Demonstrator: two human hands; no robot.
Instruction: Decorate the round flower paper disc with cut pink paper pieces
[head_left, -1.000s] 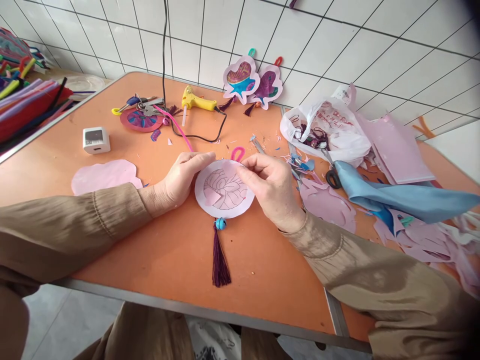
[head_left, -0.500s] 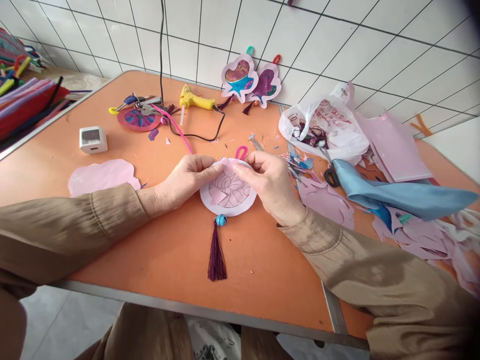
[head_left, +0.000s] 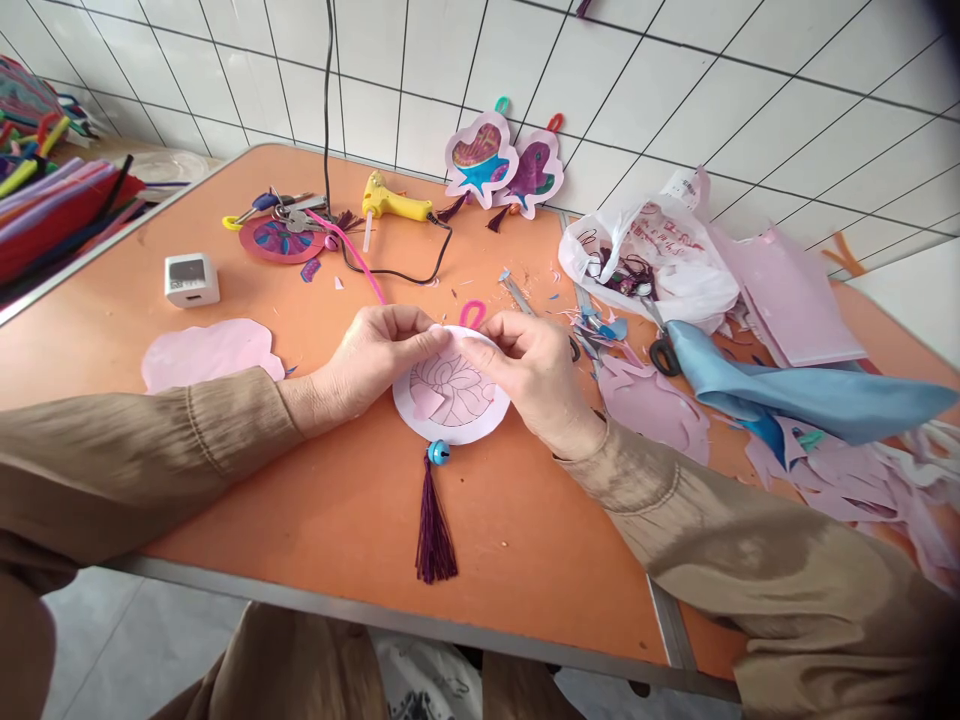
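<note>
A round pale pink paper ornament [head_left: 450,400] with a line-drawn flower lies on the orange table [head_left: 300,500]. Below it hang a small blue bell [head_left: 438,452] and a dark purple tassel [head_left: 435,525]; a pink loop [head_left: 472,312] sticks out at its top. My left hand [head_left: 375,355] and my right hand [head_left: 525,370] meet at the ornament's upper edge. The fingertips of both pinch the paper there, and its top edge is lifted a little.
A yellow glue gun [head_left: 390,203] with a black cord, keys, a white cube [head_left: 192,279] and a pink cut-out [head_left: 206,352] lie to the left. Finished ornaments [head_left: 502,160] lean on the tiled wall. Scissors [head_left: 660,345], blue cloth [head_left: 787,390], a plastic bag and pink scraps crowd the right.
My fingertips have moved together onto the ornament's top edge and pinch it. The ornament and tassel have shifted slightly.
</note>
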